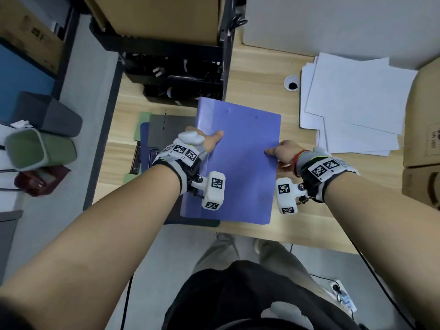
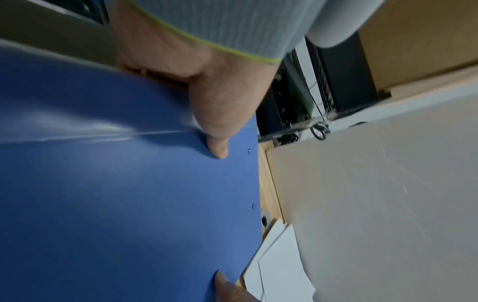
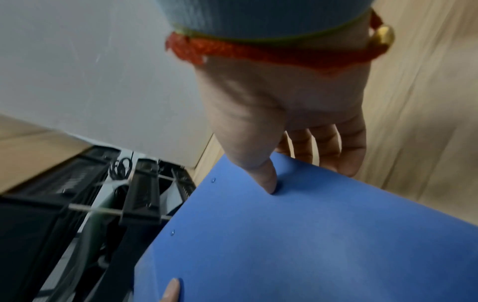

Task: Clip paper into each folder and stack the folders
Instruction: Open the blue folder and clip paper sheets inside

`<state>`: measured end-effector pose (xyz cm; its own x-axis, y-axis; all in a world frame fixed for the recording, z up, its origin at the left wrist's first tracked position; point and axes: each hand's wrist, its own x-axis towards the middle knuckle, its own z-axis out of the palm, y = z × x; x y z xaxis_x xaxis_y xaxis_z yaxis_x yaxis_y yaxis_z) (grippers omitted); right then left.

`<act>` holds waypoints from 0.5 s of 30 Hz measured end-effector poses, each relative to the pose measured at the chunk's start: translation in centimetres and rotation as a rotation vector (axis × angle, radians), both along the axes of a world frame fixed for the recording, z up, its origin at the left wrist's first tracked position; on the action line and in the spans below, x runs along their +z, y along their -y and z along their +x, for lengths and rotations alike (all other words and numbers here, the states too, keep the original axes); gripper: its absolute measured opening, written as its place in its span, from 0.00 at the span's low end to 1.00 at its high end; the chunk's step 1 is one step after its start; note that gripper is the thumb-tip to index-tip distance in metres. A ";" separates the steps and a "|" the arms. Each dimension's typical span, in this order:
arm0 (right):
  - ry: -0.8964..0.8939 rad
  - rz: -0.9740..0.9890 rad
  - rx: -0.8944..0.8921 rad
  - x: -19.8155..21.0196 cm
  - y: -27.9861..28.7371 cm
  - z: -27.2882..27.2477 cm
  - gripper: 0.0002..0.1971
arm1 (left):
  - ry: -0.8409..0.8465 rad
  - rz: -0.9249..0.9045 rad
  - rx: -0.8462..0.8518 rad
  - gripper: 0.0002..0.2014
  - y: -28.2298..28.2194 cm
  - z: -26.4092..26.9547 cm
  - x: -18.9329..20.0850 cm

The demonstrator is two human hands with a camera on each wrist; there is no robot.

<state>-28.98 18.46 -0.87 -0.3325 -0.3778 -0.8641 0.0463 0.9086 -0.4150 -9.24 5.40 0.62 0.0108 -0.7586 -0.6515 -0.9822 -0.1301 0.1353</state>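
A closed blue folder [image 1: 240, 163] is held over the wooden desk [image 1: 250, 84] by both hands. My left hand [image 1: 210, 140] grips its left spine edge, thumb on the cover [image 2: 129, 204] and fingers underneath. My right hand [image 1: 277, 154] pinches the right edge, thumb on top of the blue folder [image 3: 297, 235] and fingers below. Under and left of it lie other folders [image 1: 164, 132], dark grey on blue on green. Loose white paper sheets [image 1: 350, 106] lie at the desk's right.
A black wire rack [image 1: 181, 72] with a cardboard box on top stands at the back of the desk. Cardboard boxes [image 1: 423, 129] sit at the right edge. Grey and green bins [image 1: 40, 141] stand on the floor at left. A cable hole [image 1: 292, 83] opens in the desk.
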 end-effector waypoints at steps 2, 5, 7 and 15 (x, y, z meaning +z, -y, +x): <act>-0.015 0.019 0.002 0.3 -1.2 -1.9 0.05 | -0.012 0.028 -0.050 0.46 -1.0 -1.7 -0.3; -0.073 0.038 -0.033 -1.0 -5.4 -7.3 0.09 | -0.028 0.060 -0.126 0.43 -4.6 -7.0 -1.2; -0.099 0.046 -0.020 -2.4 -7.3 -8.7 0.11 | -0.035 0.065 -0.128 0.47 -6.3 -8.5 -2.6; -0.110 0.050 -0.034 -5.3 -12.5 -10.9 0.14 | 0.037 0.075 -0.208 0.40 -10.8 -11.4 -5.4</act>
